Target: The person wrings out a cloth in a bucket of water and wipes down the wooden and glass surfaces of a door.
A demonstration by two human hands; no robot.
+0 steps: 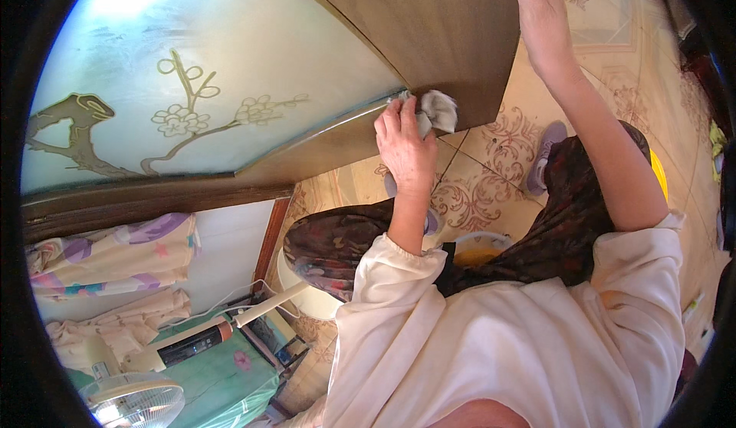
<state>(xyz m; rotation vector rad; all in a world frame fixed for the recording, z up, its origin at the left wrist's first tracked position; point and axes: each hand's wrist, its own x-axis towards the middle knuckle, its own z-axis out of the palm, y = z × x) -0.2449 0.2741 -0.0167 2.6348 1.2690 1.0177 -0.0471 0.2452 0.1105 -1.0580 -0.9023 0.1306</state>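
My left hand (407, 146) grips a crumpled grey-white cloth (440, 112) against the lower edge of a brown door frame (471, 37). The cloth lies by the corner where the frame meets a frosted glass panel (276, 54) with an etched blossom branch. My right hand (537, 14) is raised at the top, beside the far edge of the door; its fingertips are cut off by the picture's rim, and whether it touches the door cannot be told.
A white fan (138, 396) stands at the lower left beside a green-covered table (230, 359). Patterned curtains (121, 255) hang above it. Between my legs is a bucket (483, 244), partly hidden. A yellow object (659, 175) shows behind my right leg. The floor is patterned tile (471, 192).
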